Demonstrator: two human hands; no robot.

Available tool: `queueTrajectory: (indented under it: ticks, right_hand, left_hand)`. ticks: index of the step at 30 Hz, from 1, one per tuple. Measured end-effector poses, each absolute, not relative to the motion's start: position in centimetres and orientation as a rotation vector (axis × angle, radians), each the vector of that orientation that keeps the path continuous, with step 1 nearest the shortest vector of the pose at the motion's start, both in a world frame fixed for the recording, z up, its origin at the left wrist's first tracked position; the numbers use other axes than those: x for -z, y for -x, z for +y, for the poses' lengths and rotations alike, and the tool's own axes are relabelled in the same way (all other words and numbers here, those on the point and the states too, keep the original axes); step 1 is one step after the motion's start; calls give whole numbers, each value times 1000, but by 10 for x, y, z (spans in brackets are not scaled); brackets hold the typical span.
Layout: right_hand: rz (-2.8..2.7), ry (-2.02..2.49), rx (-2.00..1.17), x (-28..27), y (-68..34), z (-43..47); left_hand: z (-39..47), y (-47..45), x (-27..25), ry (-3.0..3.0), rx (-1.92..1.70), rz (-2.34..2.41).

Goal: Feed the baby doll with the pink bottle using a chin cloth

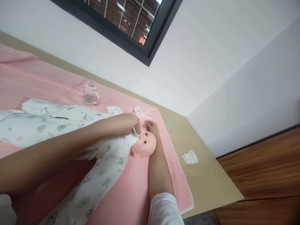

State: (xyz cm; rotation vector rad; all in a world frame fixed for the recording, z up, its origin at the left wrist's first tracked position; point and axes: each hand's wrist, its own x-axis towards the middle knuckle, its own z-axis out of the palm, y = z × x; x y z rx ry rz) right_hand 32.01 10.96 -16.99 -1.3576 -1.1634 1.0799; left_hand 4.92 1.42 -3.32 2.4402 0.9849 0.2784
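A baby doll (147,147) lies on its back on a pink blanket (131,184), its bald head toward the right. It wears a white romper (103,175) printed with green animals. My left hand (131,122) reaches across its chest, fingers closed on a white cloth (136,133) at the doll's mouth and chin. Whether that cloth is loose or part of the clothing, I cannot tell. Around the top of the head curves my right forearm. My right hand (151,126) rests at the head's far side, fingers stretched out and holding nothing visible.
A clear baby bottle (90,95) with a pink collar and handles stands on the blanket near the wall. Beyond my hands lies a clear plastic packet (143,112). A crumpled white tissue (190,157) lies on the tan tabletop (206,175). A dark-framed window (150,53) is above.
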Motion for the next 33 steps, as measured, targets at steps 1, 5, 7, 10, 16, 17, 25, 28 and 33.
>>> queueTrajectory:
  ticks: [1, 5, 7, 10, 16, 17, 25, 28, 33]
  right_hand:
    - [-1164, 1364, -1080, 170, -320, 110]
    - [-1173, 1364, -1075, 171, -321, 110]
    - [-1183, 1360, -1077, 172, -322, 110]
    - [-1189, 1359, -1080, 172, -322, 111]
    - [-1164, 1390, -1075, 169, -320, 109]
    - [-1166, 1390, -1076, 168, -320, 108]
    - [-1169, 1372, -1078, 167, -319, 106]
    - [-1164, 1370, -1079, 168, -319, 107]
    - [-1171, 1383, -1079, 167, -319, 107]
  left_hand:
    - [16, -49, 35, -2441, -279, 989]
    - [21, -48, 41, -2486, -312, 987]
    - [23, -48, 43, -2501, -320, 988]
    - [25, -47, 44, -2498, -319, 1024]
    - [31, -47, 48, -2540, -414, 1055]
    - [31, -47, 47, -2550, -428, 1052]
    - [19, -51, 35, -2573, -412, 1087]
    - [16, -53, 32, -2573, -427, 1090]
    - [13, -56, 29, -2587, -441, 1065]
